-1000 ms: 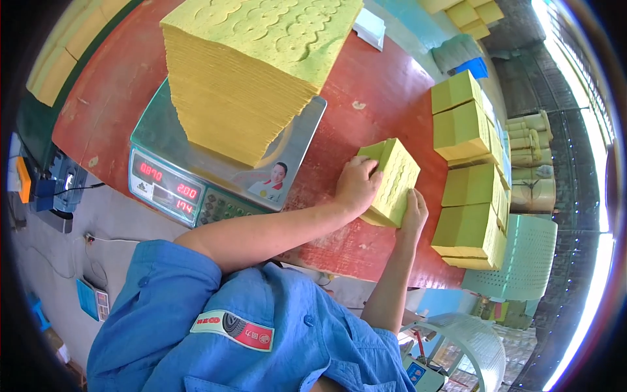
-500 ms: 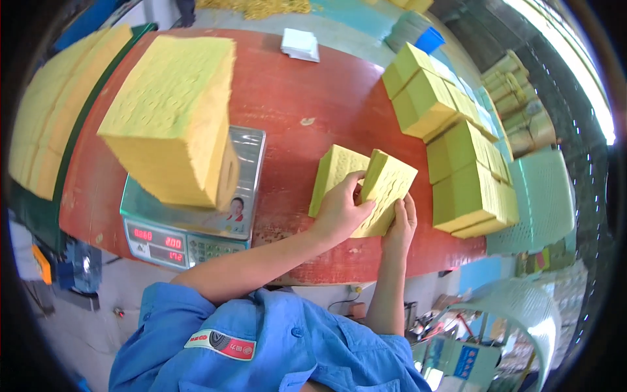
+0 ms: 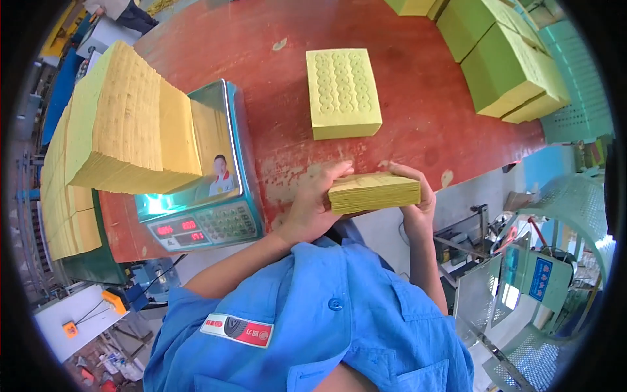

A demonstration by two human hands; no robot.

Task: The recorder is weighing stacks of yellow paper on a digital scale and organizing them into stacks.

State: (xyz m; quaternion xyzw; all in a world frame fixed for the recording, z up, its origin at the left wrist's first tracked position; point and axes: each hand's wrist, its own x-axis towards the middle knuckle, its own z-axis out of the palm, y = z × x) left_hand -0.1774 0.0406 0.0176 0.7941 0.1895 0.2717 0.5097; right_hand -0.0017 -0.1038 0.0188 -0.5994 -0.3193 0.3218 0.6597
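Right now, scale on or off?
On. The red digits on the scale's display are lit. A tall stack of yellow paper sits on its pan.

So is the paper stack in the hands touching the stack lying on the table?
Apart. The head view shows bare red table between the held stack and the flat stack.

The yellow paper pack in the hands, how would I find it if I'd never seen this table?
Start at the red table and go to its near edge, right of the green scale. There the left hand and right hand grip a thin yellow paper stack between them. Unlike the flat stack lying on the table beyond it, this one is lifted and seen edge-on.
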